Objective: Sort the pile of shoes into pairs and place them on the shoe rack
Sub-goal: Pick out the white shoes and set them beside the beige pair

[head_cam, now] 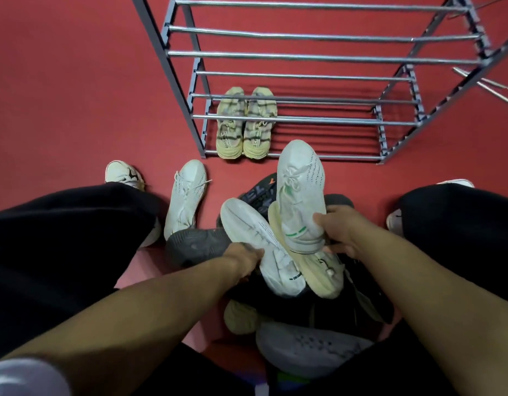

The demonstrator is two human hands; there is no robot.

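White knit sneaker [301, 192] gripped at its heel by right hand [344, 232] above the pile [312, 304] | left hand [244, 258] apparently grasps another white shoe [261, 238] | light, soft uppers; heel gives firmest hold | shoe rack [304, 118] holds one pair [245, 124] at bottom-left corner

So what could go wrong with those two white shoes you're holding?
The white knit shoe with green trim in the right hand may not match the white shoe in the left hand: a third white lace-up shoe lies on the red floor. Lifting could also topple the dark shoe pile.
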